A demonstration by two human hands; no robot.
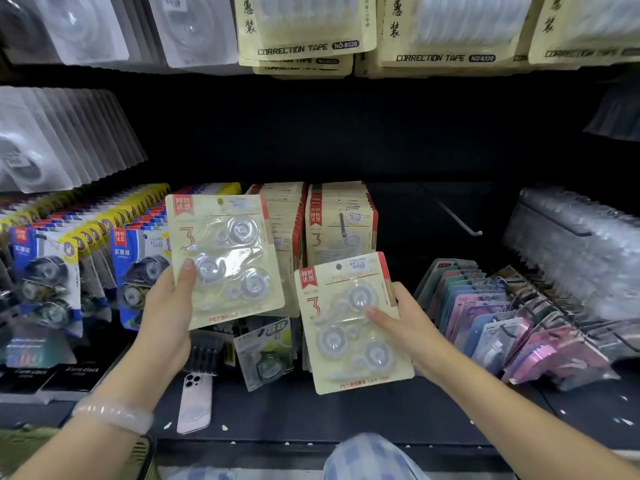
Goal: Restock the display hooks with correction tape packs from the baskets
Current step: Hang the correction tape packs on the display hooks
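Hands grip one cream correction tape pack each before a dark display rack: the left hand (169, 306) holds the left pack (223, 258) by its lower left edge, thumb pressed on the front, fingers hidden behind; the right hand (403, 327) holds the right pack (353, 323) at its right edge, thumb laid across the clear blister. Relative to the bare metal hook (457, 216), both packs sit lower left, with hung rows of matching packs (341, 220) just left of it

A dark shelf ledge (311, 410) carries a pale phone (194, 403) lying face down near its front edge.
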